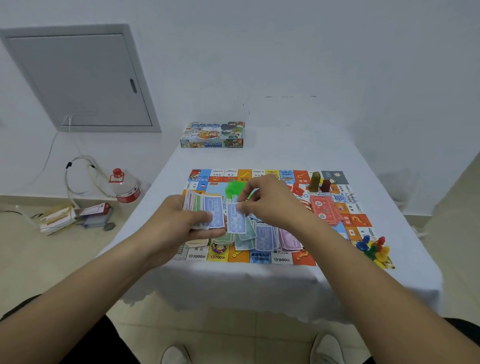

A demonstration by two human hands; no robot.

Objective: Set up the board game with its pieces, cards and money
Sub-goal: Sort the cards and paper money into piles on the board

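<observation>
The colourful game board (274,258) lies flat on the white-clothed table (410,258). My left hand (177,220) grips a fanned stack of paper money (202,207) above the board's left part. My right hand (270,202) pinches a single blue banknote (236,218) just right of that stack. Below the hands, piles of green, blue and purple notes (267,237) lie on the board. A red card deck (323,209) sits right of centre. Coloured pawns (374,247) cluster at the board's near right corner. A green heap of pieces (234,188) is partly hidden behind my right hand.
The game box (212,134) stands at the table's far edge. Two upright tokens (319,183) stand near the board's far right. On the floor to the left are a plastic water jug (124,184), cables and some boxes (77,217). My shoes show below the table's front.
</observation>
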